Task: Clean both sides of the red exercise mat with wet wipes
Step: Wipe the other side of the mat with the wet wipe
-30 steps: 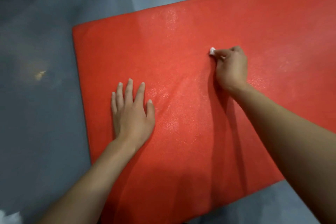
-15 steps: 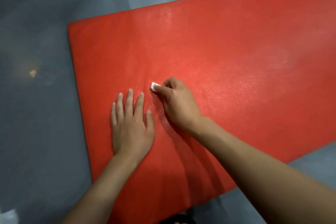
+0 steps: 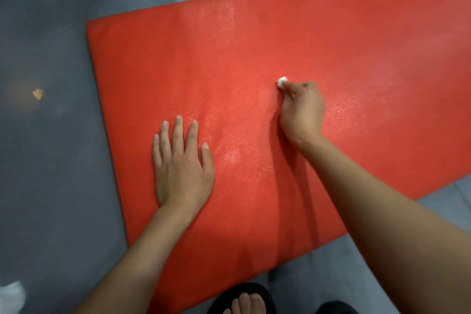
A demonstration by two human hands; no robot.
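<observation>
No text, label, brand, number or sign can be read anywhere on the mat (image 3: pixel 254 58) or the surrounding floor (image 3: pixel 51 160).

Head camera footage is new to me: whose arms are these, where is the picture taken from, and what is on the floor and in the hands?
There is no machine here. The picture comes from a wide-angle camera worn on a person's head, looking forward and down, so the two bare arms entering from the bottom are the wearer's own. A red exercise mat lies flat on a grey floor. The left hand rests flat on the mat, fingers straight, holding nothing. The right hand has its fingers curled around a small white wet wipe, only a bit of which peeks out of the grip, pressed against the mat. Shiny patches on the mat look like moisture. At the bottom edge are the wearer's toes in a black sandal.
</observation>
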